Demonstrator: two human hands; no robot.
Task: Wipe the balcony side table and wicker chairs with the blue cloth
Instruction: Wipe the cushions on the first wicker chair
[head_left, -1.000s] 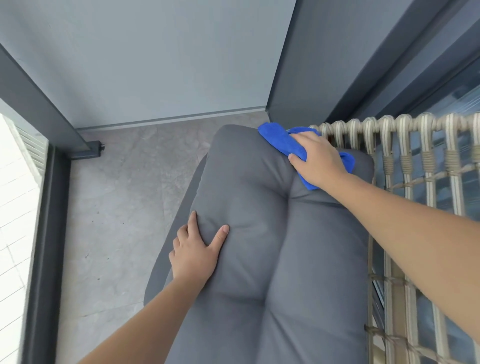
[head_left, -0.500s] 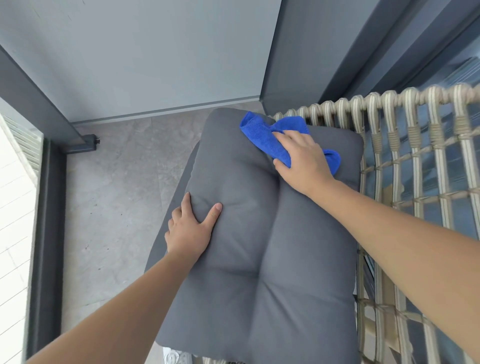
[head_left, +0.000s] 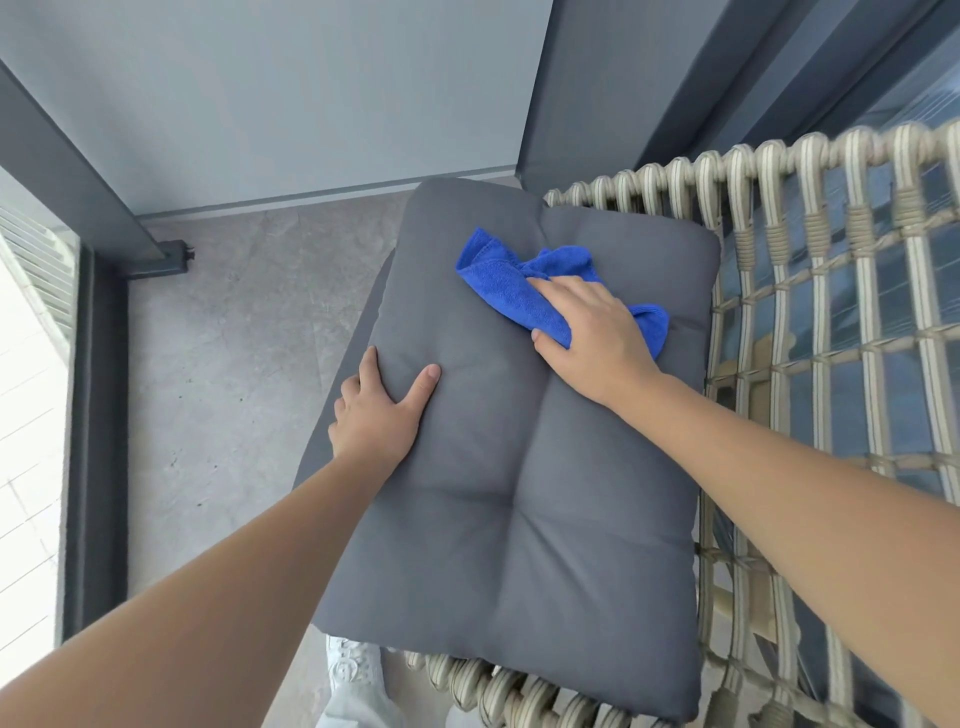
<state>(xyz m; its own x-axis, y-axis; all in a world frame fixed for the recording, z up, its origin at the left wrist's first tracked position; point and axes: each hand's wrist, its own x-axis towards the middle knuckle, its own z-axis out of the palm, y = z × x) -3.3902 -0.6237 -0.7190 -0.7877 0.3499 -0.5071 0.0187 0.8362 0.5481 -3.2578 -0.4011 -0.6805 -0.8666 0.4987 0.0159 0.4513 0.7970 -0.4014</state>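
Presently listed: one grey tufted seat cushion (head_left: 519, 493), lying on a wicker chair (head_left: 810, 291) with a pale woven frame, the cushion's left edge overhanging the grey stone-look floor (head_left: 218, 364). One blue cloth (head_left: 506, 286), microfibre, bunched, lying on the far half of the cushion beside its centre seam. Right hand (head_left: 592, 338): laid palm-down on the cloth, fingers bent over it with the thumb at its near edge, gripping and pressing it to the fabric. Left hand (head_left: 379, 415): holds the cushion's left edge, thumb spread on top, fingers wrapped over the side. One pale shoe (head_left: 353, 670), below the cushion's near corner.
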